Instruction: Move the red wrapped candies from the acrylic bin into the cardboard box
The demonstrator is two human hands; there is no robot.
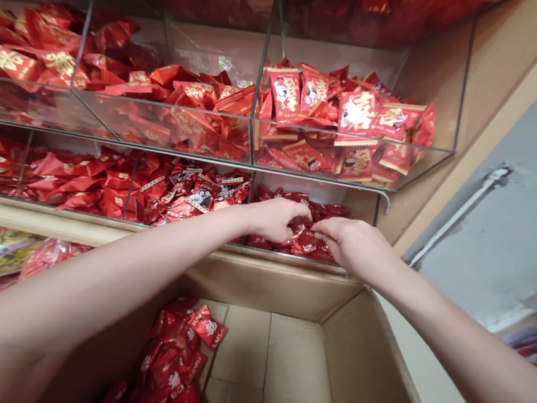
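Left hand (271, 219) and right hand (352, 246) found curled, fingertips meeting at red foil candy packets (307, 243) in the lower acrylic bin (363, 204); actual grasp not confirmable. Cardboard box (270, 284) directly below hands, further packets (172, 363) on its floor.

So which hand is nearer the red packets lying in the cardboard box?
Left. The left hand is above and to the right of those red packets, reaching into the clear bin; the right hand is at the same bin, farther right of them.
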